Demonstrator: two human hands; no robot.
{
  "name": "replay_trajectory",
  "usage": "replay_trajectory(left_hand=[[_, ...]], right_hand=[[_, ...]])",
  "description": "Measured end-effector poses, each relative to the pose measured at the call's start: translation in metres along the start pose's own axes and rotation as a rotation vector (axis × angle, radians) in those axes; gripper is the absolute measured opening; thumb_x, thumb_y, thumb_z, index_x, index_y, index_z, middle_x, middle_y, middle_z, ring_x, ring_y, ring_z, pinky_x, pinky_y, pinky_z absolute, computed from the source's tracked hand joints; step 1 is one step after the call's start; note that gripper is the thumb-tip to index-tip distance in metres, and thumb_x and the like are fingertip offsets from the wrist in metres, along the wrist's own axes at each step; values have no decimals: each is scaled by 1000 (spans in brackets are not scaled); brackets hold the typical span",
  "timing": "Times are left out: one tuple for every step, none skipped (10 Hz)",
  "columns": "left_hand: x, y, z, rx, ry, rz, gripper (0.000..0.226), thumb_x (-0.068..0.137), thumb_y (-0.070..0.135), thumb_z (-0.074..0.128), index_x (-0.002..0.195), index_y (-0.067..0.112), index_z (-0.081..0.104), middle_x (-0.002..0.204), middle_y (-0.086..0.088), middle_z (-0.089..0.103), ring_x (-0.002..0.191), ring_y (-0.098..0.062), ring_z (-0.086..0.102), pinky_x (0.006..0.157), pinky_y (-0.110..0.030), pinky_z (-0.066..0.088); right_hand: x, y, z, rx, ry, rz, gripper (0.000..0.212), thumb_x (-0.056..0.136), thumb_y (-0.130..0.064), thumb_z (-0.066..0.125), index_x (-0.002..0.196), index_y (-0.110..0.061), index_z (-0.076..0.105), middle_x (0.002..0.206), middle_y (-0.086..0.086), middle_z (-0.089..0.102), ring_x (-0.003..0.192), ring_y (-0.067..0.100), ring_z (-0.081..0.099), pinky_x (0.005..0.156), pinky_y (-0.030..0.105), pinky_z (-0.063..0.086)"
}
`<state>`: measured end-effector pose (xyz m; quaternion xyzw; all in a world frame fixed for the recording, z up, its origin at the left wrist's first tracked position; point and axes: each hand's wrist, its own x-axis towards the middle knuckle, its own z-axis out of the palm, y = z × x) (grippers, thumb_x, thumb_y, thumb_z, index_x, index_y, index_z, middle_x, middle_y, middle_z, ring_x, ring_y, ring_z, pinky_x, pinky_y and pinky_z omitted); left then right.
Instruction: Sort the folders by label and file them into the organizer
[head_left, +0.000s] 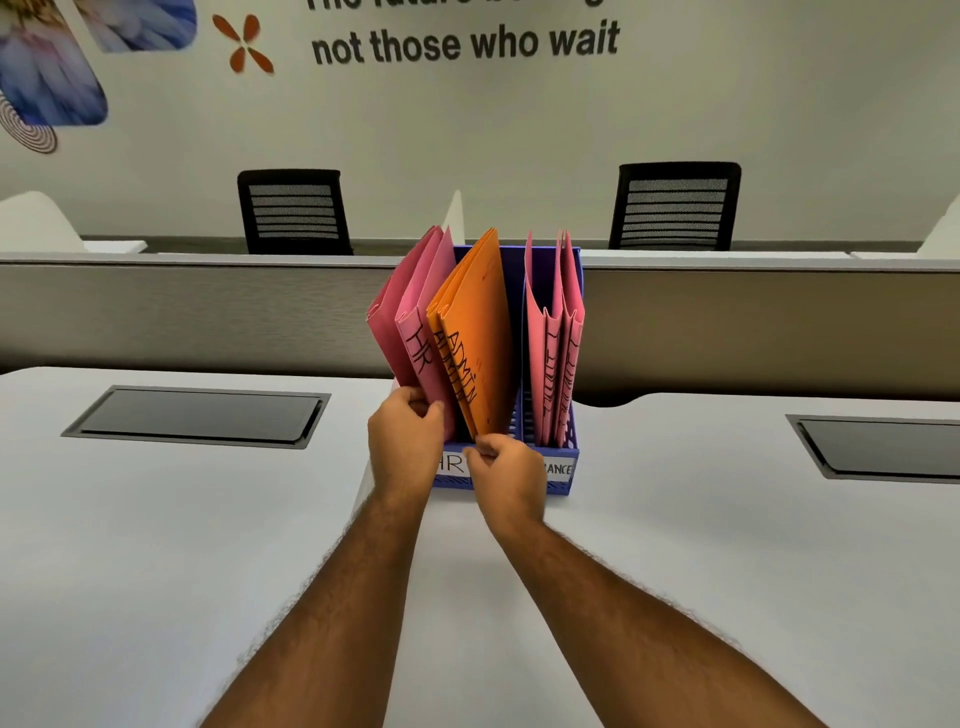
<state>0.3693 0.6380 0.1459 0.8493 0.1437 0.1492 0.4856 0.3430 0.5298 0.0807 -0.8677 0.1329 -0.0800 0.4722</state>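
Observation:
A blue organizer (563, 480) stands on the white desk, with paper labels on its front reading HR and, partly hidden, FINANCE. Pink folders marked HR (415, 332) lean left in its left slot. Orange folders marked ADMIN (480, 332) lean in the middle slot. Light pink folders (553, 343) stand upright in the right slot. My left hand (405, 441) pinches the lower front edge of the HR folders. My right hand (506, 480) grips the bottom front corner of the ADMIN folders and covers the middle label.
The white desk (156, 545) has two dark recessed cable hatches, one at left (197, 415) and one at right (883, 449). A grey partition (182, 312) runs behind the organizer. Two black chairs (293, 210) stand beyond it against the wall.

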Motion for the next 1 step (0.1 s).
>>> replay_trajectory(left_hand=[[-29, -10, 3, -7, -54, -27, 28, 96, 23, 70, 122, 14, 68, 112, -2, 75, 96, -19, 71, 82, -33, 62]], right_hand=[[-23, 18, -19, -16, -5, 26, 38, 98, -37, 73, 129, -17, 74, 120, -2, 78, 109, 16, 73, 92, 27, 58]])
